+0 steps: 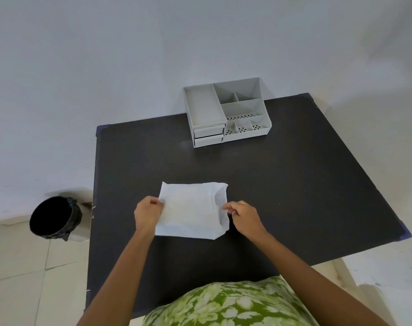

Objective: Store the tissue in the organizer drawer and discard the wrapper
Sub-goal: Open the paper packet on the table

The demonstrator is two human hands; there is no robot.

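A white tissue (pixel 190 208) is spread out just above the black table (pixel 294 184), its right side folded over. My left hand (pixel 147 211) pinches its left edge and my right hand (pixel 243 215) pinches its right edge. The grey organizer (pixel 226 111) stands at the table's far edge against the wall, with two drawers (pixel 208 135) at its lower left front, both pushed in. No wrapper is visible.
A round bin with a black liner (pixel 54 217) stands on the tiled floor left of the table. The organizer's open top compartments hold nothing. A white wall runs behind the table.
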